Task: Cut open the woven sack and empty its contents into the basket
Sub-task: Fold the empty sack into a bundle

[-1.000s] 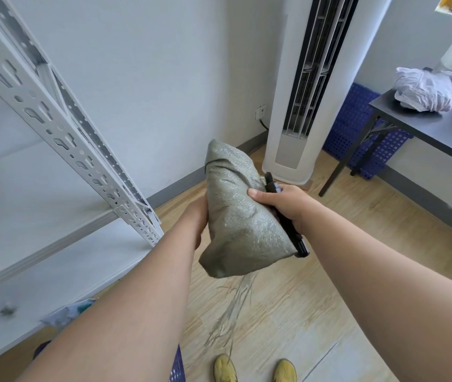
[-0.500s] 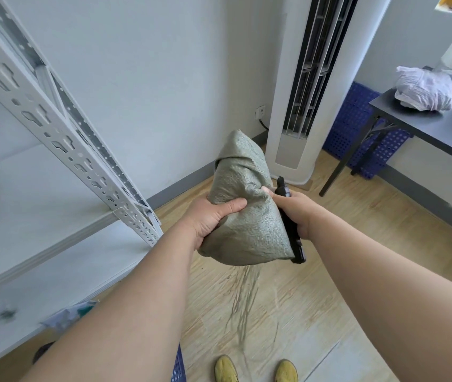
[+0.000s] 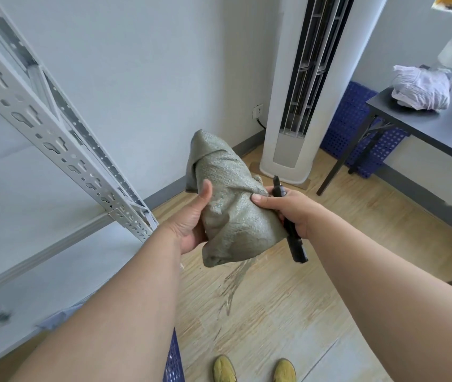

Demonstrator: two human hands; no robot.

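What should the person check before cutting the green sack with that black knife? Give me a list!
1. Sack held firmly: ok. The left hand grips the woven sack from the side, and the right hand pinches its other side.
2. Cutter in hand: ok. The black knife sits in the right hand's grip.
3. Blade out: cannot tell; the tip is too small to read.
4. Fingers away from the cutting line: not ok. Both thumbs press on the sack.
5. Basket under the sack: not ok. Only a blue basket edge shows by the left arm; wooden floor lies below the sack.
6. Sack already open: cannot tell; loose threads hang from its bottom.
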